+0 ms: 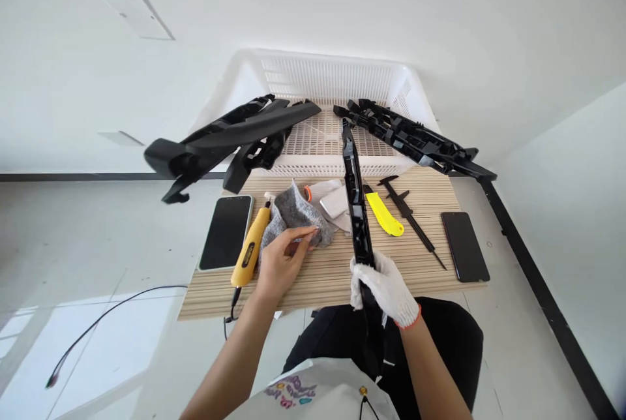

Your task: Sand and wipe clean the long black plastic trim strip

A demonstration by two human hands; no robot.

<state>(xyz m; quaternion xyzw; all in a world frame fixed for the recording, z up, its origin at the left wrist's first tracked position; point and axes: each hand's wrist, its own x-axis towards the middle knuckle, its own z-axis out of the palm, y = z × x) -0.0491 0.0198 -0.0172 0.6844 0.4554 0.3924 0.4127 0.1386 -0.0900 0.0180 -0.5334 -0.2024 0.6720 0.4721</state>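
My right hand (386, 283), in a white knit glove with an orange cuff, is wrapped round the lower part of a long black plastic trim piece (356, 198). The piece stands lengthwise, its far end over the basket's near rim and its ribbed side showing. My bare left hand (283, 257) is closed in a pinch in front of a crumpled grey cloth (298, 211). Whether its fingertips hold the cloth's edge or something tiny, I cannot tell. To its left lies a yellow corded rotary tool (251, 247). A white glove (325, 190) lies behind the cloth, with a small white block (335, 202) on it.
A white plastic basket (337, 61) stands at the table's back, black trim pieces (235, 136) across its left side and more trim pieces (415, 136) at right. On the wooden table (323, 280) lie a yellow utility knife (385, 213), a caliper (411, 218), a phone (464, 247) and another phone (226, 232).
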